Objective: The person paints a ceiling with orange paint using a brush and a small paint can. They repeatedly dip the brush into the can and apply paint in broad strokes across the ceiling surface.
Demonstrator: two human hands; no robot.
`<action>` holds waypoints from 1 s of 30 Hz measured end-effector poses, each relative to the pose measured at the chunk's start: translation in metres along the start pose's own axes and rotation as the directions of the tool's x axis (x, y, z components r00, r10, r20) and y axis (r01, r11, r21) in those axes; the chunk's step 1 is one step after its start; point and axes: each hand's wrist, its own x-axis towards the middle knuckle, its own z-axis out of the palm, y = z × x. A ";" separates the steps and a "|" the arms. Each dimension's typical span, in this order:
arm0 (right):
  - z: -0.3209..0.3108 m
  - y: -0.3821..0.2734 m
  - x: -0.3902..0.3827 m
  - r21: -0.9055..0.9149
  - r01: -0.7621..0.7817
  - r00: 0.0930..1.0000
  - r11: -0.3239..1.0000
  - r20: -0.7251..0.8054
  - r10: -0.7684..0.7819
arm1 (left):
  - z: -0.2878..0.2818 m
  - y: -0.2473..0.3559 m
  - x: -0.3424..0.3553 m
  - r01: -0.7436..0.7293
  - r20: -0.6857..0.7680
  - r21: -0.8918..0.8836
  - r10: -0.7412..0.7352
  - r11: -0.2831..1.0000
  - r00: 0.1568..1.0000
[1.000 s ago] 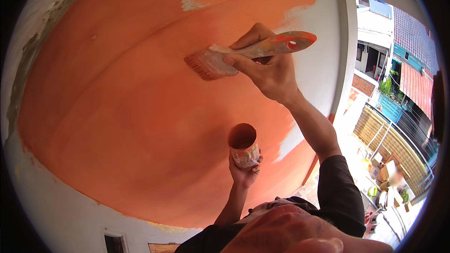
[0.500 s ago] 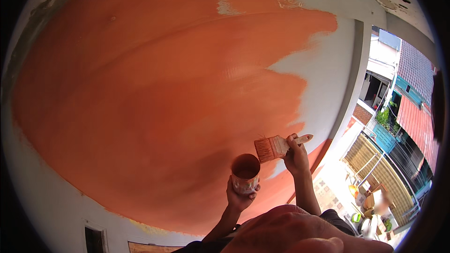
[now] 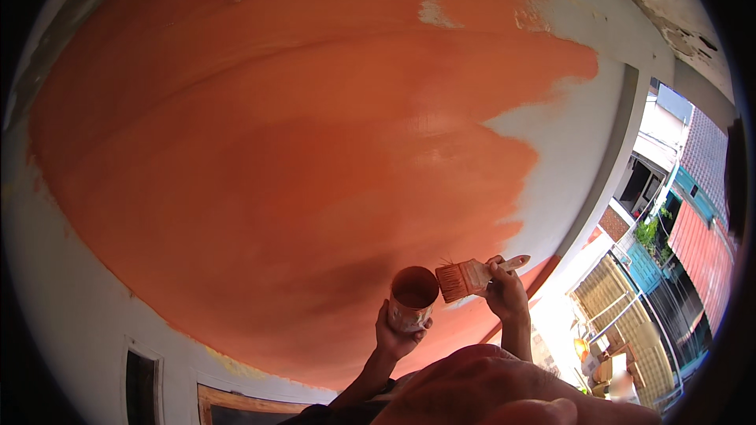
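My left hand (image 3: pixel 400 338) is wrapped round a small paint can (image 3: pixel 413 316), its mouth tipped toward me and its inside coated reddish orange. White and coloured smears mark the can's outer side. In my right hand (image 3: pixel 506 293) is a wide flat paintbrush (image 3: pixel 468 278), gripped by its pale handle. Its orange-stained bristles point left and sit just beside the can's rim, close to it. Beyond both hands rises a wall (image 3: pixel 315 149) covered largely in orange paint, with a ragged edge against a pale grey area (image 3: pixel 563 138) on the right.
A pale pillar edge (image 3: pixel 614 157) bounds the wall at right. Past it lie a bamboo-like screen (image 3: pixel 622 299), railings, boxes and a red corrugated roof (image 3: pixel 703 240). At lower left are a dark opening (image 3: pixel 142 386) and a wooden frame (image 3: pixel 206 403).
The view has swung, so the wall appears shifted right and down. The brush has moved slightly right and lower, staying close to the can. Both hands keep their hold.
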 end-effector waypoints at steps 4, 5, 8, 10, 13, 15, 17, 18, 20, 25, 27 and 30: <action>0.021 -0.012 0.007 -0.156 0.048 0.999 0.987 -0.007 -0.050 | 0.001 0.000 0.000 -0.012 0.025 0.008 0.012 1.000 1.000; 0.033 -0.016 0.010 -0.260 0.144 0.989 0.955 0.006 -0.148 | 0.003 0.000 -0.001 -0.015 0.039 0.005 0.015 1.000 0.999; 0.078 -0.061 0.023 -0.198 0.292 0.956 0.936 0.065 -0.285 | 0.010 -0.001 0.000 -0.032 0.080 -0.024 0.034 0.999 0.996; 0.123 -0.101 0.029 -0.079 0.465 0.871 0.882 0.219 -0.440 | 0.017 -0.001 -0.001 -0.045 0.098 -0.010 0.046 0.999 0.994; 0.213 -0.159 0.039 0.034 0.768 0.563 0.639 0.438 -0.700 | 0.028 -0.004 -0.002 -0.065 0.132 -0.032 0.068 0.997 0.989; 0.283 -0.185 0.043 0.116 0.875 0.370 0.471 0.468 -0.803 | 0.035 -0.005 -0.004 -0.087 0.150 -0.037 0.091 0.996 0.984; 0.350 -0.201 0.047 0.174 0.923 0.210 0.343 0.518 -0.829 | 0.041 -0.006 -0.005 -0.114 0.157 -0.025 0.116 0.993 0.981; 0.382 -0.207 0.051 0.117 0.944 0.211 0.308 0.503 -0.838 | 0.044 -0.007 -0.005 -0.129 0.153 -0.015 0.130 0.992 0.980; 0.438 -0.215 0.058 0.194 0.937 0.150 0.289 0.525 -0.838 | 0.051 -0.008 -0.007 -0.160 0.145 -0.005 0.159 0.987 0.977; 0.494 -0.245 0.081 0.318 0.936 0.027 0.153 0.369 -0.929 | 0.074 -0.009 -0.016 -0.184 0.110 0.073 0.176 0.980 0.978; 0.495 -0.267 0.098 0.336 0.937 -0.024 0.095 0.332 -0.943 | 0.081 -0.009 -0.016 -0.178 0.113 0.074 0.170 0.981 0.979; 0.442 -0.332 0.118 0.090 0.985 0.105 0.150 0.383 -0.918 | 0.087 -0.009 -0.018 -0.178 0.125 0.050 0.171 0.983 0.977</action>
